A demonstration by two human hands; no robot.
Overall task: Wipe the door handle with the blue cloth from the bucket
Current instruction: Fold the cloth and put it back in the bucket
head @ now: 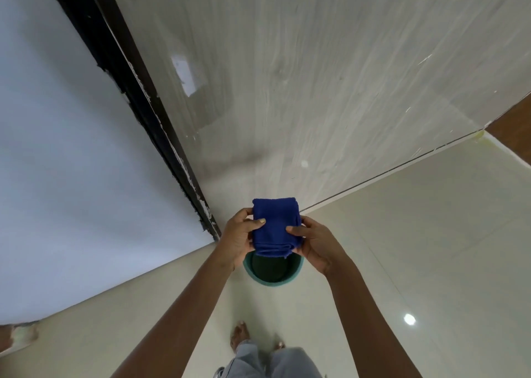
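A folded blue cloth is held between both hands above a green bucket that stands on the floor. My left hand grips the cloth's left side with the thumb on top. My right hand grips its right side the same way. The bucket's dark inside shows just below the cloth. A pale wood-grain door with a dark frame rises in front of me. No door handle is in view.
A white wall stands to the left of the door frame. Glossy cream floor tiles spread to the right. My bare feet and grey trousers show at the bottom edge. A brown surface appears at far right.
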